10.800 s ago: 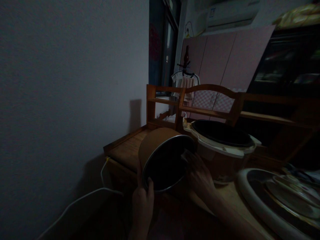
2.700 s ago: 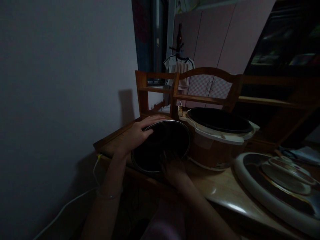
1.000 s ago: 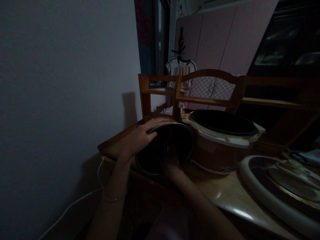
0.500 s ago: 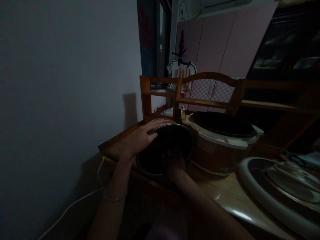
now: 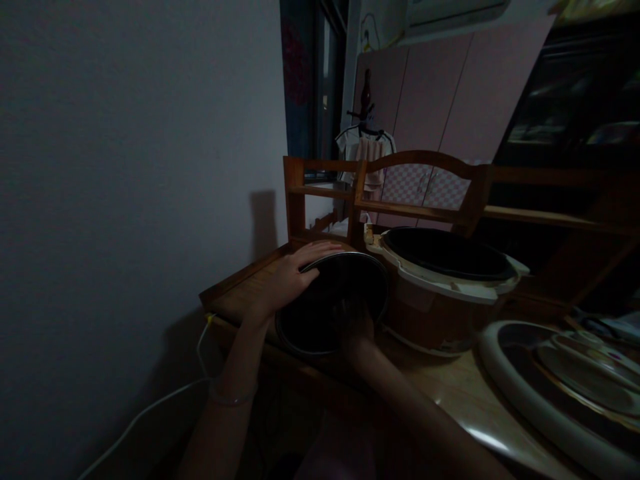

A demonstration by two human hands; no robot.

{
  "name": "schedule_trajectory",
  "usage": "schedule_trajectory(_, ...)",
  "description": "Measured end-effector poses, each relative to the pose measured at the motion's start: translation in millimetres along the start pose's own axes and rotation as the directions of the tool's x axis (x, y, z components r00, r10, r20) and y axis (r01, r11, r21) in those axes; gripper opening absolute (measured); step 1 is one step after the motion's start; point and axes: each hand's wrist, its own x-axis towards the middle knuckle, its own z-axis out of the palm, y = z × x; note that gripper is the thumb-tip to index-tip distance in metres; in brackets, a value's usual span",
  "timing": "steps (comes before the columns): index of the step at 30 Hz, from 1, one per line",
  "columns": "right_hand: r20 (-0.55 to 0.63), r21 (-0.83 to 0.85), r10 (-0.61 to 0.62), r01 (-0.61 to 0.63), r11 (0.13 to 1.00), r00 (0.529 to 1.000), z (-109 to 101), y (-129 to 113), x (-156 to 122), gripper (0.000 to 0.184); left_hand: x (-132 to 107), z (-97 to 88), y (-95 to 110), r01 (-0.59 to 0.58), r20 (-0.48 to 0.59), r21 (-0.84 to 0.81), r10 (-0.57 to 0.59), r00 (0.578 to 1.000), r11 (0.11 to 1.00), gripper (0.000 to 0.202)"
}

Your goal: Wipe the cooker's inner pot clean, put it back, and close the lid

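A dark inner pot (image 5: 313,310) with a thin pale rim is tilted on the table, its mouth turned toward me. My left hand (image 5: 295,277) grips its upper left rim, thumb over the inside and fingers stretched along the outside. My right hand (image 5: 354,327) reaches into the pot; shadow and blur hide its fingers, and I cannot make out anything in them. Just right of the pot stands an electric cooker body (image 5: 430,307), lidless, with a white rim and black interior. Its large round lid (image 5: 505,360) rests at the table's right.
The wooden table (image 5: 435,380) has a shelf-like wooden back (image 5: 415,210). A pale wall (image 5: 150,167) rises at the left, and a white cord (image 5: 155,403) hangs off the table's left corner. Pink cabinets (image 5: 425,100) and hung clothes (image 5: 367,157) stand behind.
My right hand has shifted slightly to the right inside the pot. My left hand keeps its hold on the rim. The whole view has moved a little.
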Motion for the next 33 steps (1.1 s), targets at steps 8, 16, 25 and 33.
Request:
schedule_trajectory(8,-0.025,0.062,-0.18,0.182,0.981,0.983,-11,-2,-16,0.046,1,-0.1,0,-0.008,0.0,0.001,0.008,1.0,1.0,0.063)
schedule_trajectory(16,-0.127,0.083,-0.021,0.031,0.996,0.992,-7,-4,-14,0.049,0,-0.4,2,-0.009,0.005,0.008,0.009,1.0,1.0,0.061)
schedule_trajectory(25,-0.237,0.081,0.063,-0.045,0.996,0.969,6,20,14,0.062,1,-0.7,0,-0.029,0.0,0.019,0.029,1.0,0.999,0.061)
schedule_trajectory(33,-0.352,0.11,0.051,-0.013,0.994,0.935,2,32,48,0.065,1,-1.3,1,-0.03,0.012,0.02,0.03,0.999,0.999,0.061)
